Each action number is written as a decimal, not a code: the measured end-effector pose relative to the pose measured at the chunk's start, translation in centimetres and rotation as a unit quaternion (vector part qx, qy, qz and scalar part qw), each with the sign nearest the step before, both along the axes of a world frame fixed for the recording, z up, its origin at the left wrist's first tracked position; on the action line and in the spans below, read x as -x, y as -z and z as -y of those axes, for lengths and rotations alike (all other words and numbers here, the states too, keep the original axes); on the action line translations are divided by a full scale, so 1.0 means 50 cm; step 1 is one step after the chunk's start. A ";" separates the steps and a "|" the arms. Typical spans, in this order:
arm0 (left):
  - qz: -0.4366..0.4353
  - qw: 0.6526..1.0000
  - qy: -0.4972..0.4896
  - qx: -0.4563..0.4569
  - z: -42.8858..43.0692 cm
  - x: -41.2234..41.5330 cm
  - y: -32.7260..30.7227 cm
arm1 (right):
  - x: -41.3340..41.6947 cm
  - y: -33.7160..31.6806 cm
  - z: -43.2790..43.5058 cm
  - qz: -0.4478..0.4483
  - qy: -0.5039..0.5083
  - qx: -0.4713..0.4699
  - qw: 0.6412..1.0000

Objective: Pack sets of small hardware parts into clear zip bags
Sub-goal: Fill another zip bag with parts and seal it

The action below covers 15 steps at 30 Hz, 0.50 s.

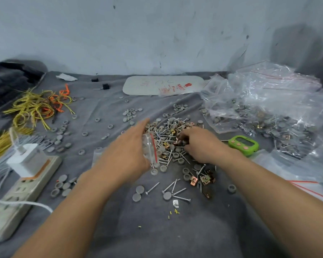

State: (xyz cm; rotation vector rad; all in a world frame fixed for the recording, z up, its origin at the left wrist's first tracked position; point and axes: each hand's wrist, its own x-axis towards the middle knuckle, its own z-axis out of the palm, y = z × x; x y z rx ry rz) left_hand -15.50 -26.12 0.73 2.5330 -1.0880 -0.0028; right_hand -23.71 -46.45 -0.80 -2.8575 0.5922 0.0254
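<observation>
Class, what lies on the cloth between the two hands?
The head view shows the hardware pile between the left hand, holding a zip bag, and the right hand.

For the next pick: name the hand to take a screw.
Right. The right hand is in the heap of silver screws and grey caps; the left hand holds the clear red-striped zip bag.

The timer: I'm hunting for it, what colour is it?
The timer is bright green with pink buttons; head view.
</observation>
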 end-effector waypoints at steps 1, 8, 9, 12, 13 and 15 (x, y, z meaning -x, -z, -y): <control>0.009 1.000 -0.009 0.001 0.001 -0.009 -0.002 | 0.005 -0.001 0.001 -0.001 -0.006 0.000 1.000; -0.006 0.998 -0.058 0.005 -0.012 -0.035 -0.016 | 0.048 -0.023 0.019 -0.025 -0.042 -0.061 0.997; -0.007 0.998 -0.061 0.008 -0.019 -0.037 -0.018 | 0.053 -0.026 0.023 -0.020 -0.038 -0.089 0.995; -0.006 0.998 -0.061 0.005 -0.030 -0.037 -0.021 | 0.066 -0.032 0.028 -0.010 -0.020 -0.163 0.986; -0.006 0.998 -0.059 0.001 -0.031 -0.035 -0.022 | 0.070 -0.032 0.028 -0.010 -0.015 -0.175 0.984; -0.009 0.999 -0.052 -0.008 -0.029 -0.027 -0.023 | 0.074 -0.029 0.026 -0.005 -0.002 -0.203 0.979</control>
